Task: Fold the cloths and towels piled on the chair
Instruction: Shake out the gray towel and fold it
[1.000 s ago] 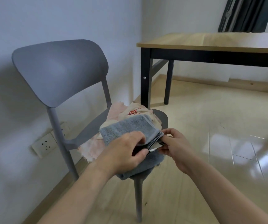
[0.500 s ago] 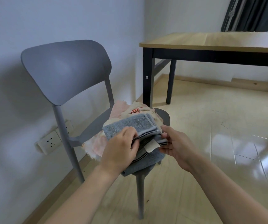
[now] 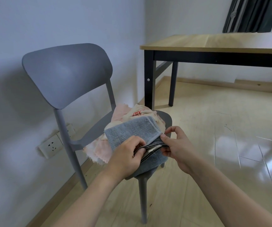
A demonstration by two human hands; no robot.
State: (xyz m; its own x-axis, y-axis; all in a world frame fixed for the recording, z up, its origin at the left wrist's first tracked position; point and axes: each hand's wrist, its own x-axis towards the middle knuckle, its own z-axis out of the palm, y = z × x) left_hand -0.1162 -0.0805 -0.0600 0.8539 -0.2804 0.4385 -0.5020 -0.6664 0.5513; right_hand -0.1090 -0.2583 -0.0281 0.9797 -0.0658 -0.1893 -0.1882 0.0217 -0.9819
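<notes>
Towel (image 3: pixel 132 130), grey, sits on the near edge of the chair (image 3: pixel 66 71) seat atop pink cloths (image 3: pixel 99 149); my left hand (image 3: pixel 125 154) and right hand (image 3: pixel 176 145) both pinch its striped edge mid-fold, so next I'd bring that edge over and flatten.

A grey-blue towel (image 3: pixel 132 130), folded with a dark striped band along its near right edge, lies on the near part of the grey chair (image 3: pixel 69 74) seat. Behind it and to its left sit a crumpled cream cloth (image 3: pixel 140 113) with red print and pale pink cloths (image 3: pixel 99 150).

table (image 3: pixel 214 45) cropped right, curtain (image 3: pixel 250 13) cropped top
</notes>
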